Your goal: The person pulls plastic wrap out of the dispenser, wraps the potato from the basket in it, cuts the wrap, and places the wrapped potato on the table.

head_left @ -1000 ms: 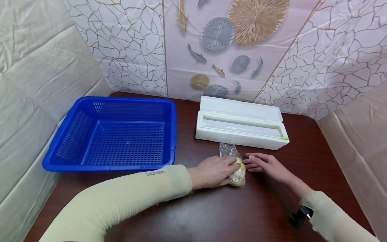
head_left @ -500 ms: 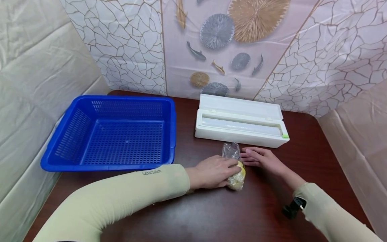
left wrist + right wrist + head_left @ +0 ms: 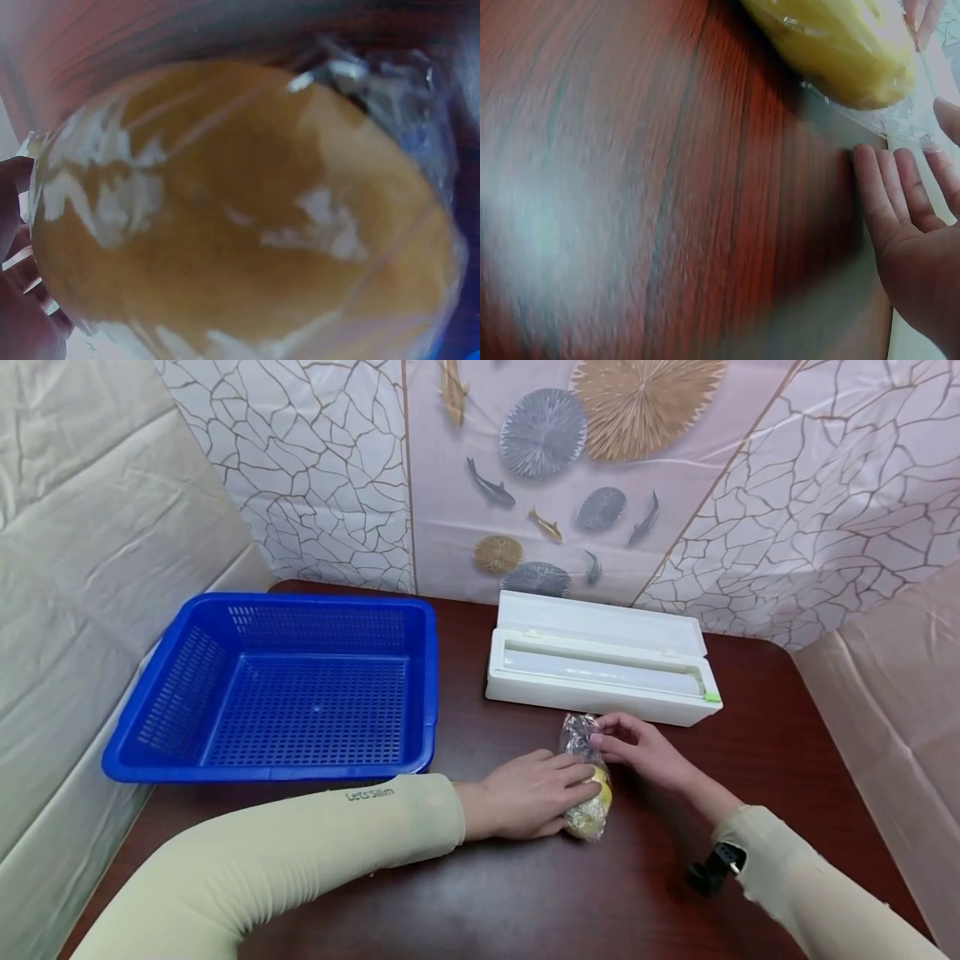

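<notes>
In the head view a yellow, potato-shaped item (image 3: 598, 795) wrapped in cling film lies on the table. My left hand (image 3: 528, 793) holds it from the left, fingers bent over its top. Close up in the left wrist view, the wrapped item (image 3: 240, 202) fills most of the picture. A loose tail of cling film (image 3: 576, 733) sticks out from its far end. At that tail is my right hand (image 3: 637, 750), thumb and index finger on either side of the film. The right wrist view shows these fingertips apart and the other fingers (image 3: 877, 187) fairly straight.
A blue plastic basket (image 3: 318, 772) stands at the left with nothing in it. Behind the hands sits a long white box (image 3: 600, 697), lid up, with a roll of cling film (image 3: 600, 670) inside. Cloth-covered walls close off the table (image 3: 480, 893) at the back and sides.
My right hand has moved away from the item's side, farther back to the film tail, and its thumb and fingers now straddle it. The wrapped item has shifted slightly toward me under my left hand.
</notes>
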{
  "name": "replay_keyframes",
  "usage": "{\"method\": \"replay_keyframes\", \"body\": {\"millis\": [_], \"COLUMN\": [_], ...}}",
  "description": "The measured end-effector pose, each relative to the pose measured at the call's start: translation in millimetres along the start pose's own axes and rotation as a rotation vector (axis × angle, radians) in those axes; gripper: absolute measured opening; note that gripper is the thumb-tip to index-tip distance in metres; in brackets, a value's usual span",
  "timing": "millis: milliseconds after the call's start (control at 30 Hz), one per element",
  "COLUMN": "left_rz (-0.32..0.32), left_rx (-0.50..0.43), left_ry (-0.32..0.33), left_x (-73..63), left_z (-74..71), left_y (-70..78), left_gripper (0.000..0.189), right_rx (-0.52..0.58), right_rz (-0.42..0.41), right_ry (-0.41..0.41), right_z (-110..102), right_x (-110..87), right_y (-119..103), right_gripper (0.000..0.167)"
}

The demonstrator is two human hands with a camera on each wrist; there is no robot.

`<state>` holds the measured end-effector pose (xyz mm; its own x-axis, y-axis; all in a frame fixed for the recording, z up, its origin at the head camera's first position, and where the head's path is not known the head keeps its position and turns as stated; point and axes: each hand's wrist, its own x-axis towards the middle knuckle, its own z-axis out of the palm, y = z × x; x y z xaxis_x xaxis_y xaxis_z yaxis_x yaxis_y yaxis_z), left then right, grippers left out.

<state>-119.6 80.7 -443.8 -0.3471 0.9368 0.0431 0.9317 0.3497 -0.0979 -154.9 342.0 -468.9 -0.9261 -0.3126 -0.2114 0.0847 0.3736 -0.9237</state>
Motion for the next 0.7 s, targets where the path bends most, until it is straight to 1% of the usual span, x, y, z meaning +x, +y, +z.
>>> {"method": "replay_keyframes", "body": {"millis": [200,333,433,533,600,700], "left_rz": [-0.024,-0.046,-0.054,-0.061,-0.066,-0.067], "left_rx": [0.005,-0.018,-0.035,-0.046,-0.048,-0.046], "left_ry": [0.011,-0.004,-0.017,-0.015,-0.010,0.001], "left_x": [-1.6,-2.4,-3.1,-3.3,-3.4,-3.5], "left_z": [1.6,2.2,1.7,1.7,2.2,3.2], "left_y": [0.6,0.3,-0.4,-1.7,-2.8,-4.7], "left_gripper": [0.063,0.064,0.064,0.063,0.063,0.061], "right_rx": [0.142,0.266,0.338,0.328,0.281,0.173], "right_rz": [-0.016,-0.034,-0.058,-0.101,-0.135,-0.183], "right_ry": [0.033,0.048,0.052,0.058,0.059,0.061], "right_z": [5,7,8,10,12,15], "right_x": [0.3,-2.6,-7.2,-13.3,-17.8,-24.1], "right_y": [-1,0,0,-2,-5,-9], "right_gripper": [0.021,0.012,0.013,0.020,0.026,0.035]}}
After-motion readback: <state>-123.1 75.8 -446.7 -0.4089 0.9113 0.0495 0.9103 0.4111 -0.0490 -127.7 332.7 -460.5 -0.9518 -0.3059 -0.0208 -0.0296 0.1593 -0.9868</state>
